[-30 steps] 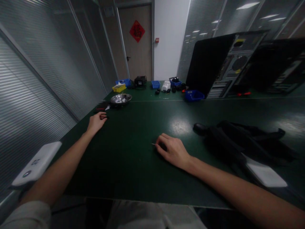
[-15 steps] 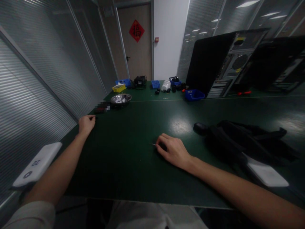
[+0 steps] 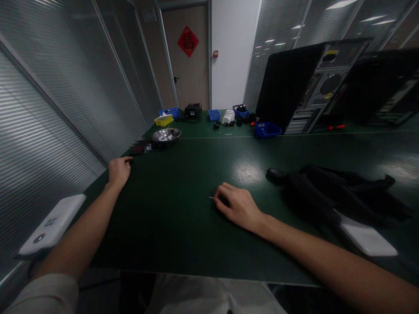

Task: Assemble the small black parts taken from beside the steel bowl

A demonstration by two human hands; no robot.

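Observation:
My left hand (image 3: 119,172) rests at the far left of the green table (image 3: 170,205), its index finger stretched forward. Just below that fingertip is a small dark spot, too blurred to name. Beyond the fingers lies a dark item (image 3: 140,147), partly pixelated. Near the table's middle, my right hand (image 3: 237,205) rests on its side with thumb and fingertips pinched together. A short thin metallic piece (image 3: 211,197) sticks out to the left from this pinch; its other end is hidden in the fingers.
A metal bowl (image 3: 166,136) with small pale items stands beyond my left hand. Blue bins (image 3: 267,130), a yellow tray (image 3: 163,120) and a computer case (image 3: 294,87) line the back. A black bag (image 3: 327,192) lies right; a white device (image 3: 52,224) sits left.
My left index finger has straightened forward from a pinch with a small dark thing at its tip. My right hand and its thin piece have stayed in place.

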